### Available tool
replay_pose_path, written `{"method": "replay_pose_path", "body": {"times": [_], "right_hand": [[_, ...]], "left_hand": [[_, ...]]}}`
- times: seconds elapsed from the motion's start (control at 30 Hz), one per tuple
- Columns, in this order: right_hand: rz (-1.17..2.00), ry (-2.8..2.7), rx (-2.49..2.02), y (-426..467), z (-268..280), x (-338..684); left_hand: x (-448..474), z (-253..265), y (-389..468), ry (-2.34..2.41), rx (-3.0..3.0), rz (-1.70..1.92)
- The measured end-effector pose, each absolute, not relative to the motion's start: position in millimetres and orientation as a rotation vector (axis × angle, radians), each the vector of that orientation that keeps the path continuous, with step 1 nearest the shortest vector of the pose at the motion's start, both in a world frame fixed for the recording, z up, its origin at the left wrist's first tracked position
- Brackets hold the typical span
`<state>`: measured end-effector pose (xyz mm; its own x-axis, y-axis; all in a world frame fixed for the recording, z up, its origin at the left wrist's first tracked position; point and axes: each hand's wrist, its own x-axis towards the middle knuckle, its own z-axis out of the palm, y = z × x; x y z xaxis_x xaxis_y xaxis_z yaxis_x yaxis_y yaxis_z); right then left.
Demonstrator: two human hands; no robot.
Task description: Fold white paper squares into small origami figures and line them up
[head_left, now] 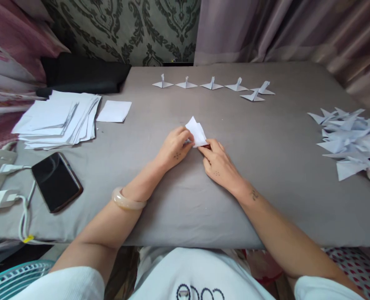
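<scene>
Over the grey cloth-covered bench (272, 146), a small piece of folded white paper (197, 132) stands up in a point between two bare hands. To the left of the folded paper, the left grip (176, 149) is pinched together, thumb and fingers nipping its lower left edge. To its right, the right grip (220, 164) has bent fingers touching its lower right corner; how tightly they close cannot be told, and a dark red patch at those fingertips is too small to make out. Most of the paper projects beyond both grips, its tip away from the wearer.

Beyond the folded paper stand six small folded white paper birds (212, 86). Well to its right is a loose heap of white paper birds (350, 135). Left of it lie a single square white paper sheet (114, 111) and, farther left, a thick uneven stack of white paper (58, 121).
</scene>
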<state>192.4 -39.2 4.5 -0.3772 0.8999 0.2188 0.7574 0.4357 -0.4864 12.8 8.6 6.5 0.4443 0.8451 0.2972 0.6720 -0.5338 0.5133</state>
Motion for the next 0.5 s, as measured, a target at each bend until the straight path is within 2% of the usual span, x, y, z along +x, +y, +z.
{"method": "replay_pose_path", "body": {"times": [0.17,0.5], "right_hand": [[0.555,-2.111,-1.372,-38,5,196],[0.809,-1.686,-1.640,-30,5,214]], "left_hand": [[11,1,9,1.139,2.420,0.697],[10,13,3,1.079,2.639,0.500]]}}
